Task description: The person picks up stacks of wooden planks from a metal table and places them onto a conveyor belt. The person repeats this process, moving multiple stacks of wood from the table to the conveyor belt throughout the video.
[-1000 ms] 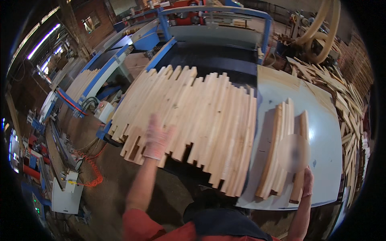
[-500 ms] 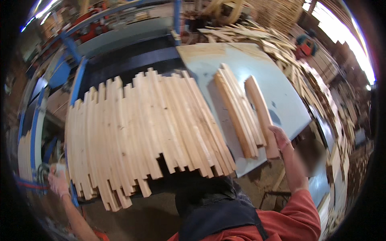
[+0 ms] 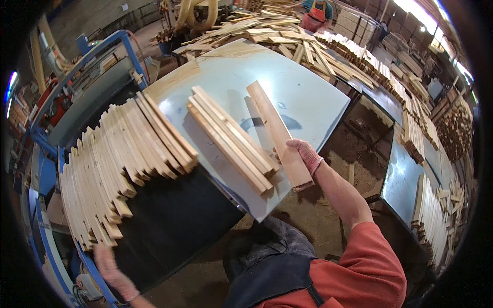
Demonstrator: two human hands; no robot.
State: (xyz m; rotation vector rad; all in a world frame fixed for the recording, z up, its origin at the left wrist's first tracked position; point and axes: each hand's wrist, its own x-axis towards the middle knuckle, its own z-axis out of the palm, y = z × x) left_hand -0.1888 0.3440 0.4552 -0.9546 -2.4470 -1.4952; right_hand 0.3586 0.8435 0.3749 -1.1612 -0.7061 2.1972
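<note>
My right hand [image 3: 305, 155], in a pinkish knit glove, is closed round the near part of a flat wooden board [image 3: 277, 136], tilted above the pale metal tabletop [image 3: 323, 97]. Just left of it, a small bundle of wooden strips [image 3: 231, 138] lies on that tabletop. A wide row of narrow wooden strips [image 3: 113, 159] covers part of the black machine bed [image 3: 174, 226]. Beside the row's near left ends is my gloved left hand [image 3: 114, 272], somewhat blurred. Its fingers look stretched out, with nothing seen in them.
A blue machine frame [image 3: 95, 264] runs along the left. Heaped loose boards [image 3: 267, 33] lie behind the tabletop, where a person in a red apron [image 3: 314, 18] stands. To the right, another metal table [image 3: 403, 167] carries rows of wooden pieces [image 3: 431, 218].
My view has turned to the right. My left hand has left the control box by the blue frame and come to the strips' near ends. The board in my right hand is now lifted and tilted.
</note>
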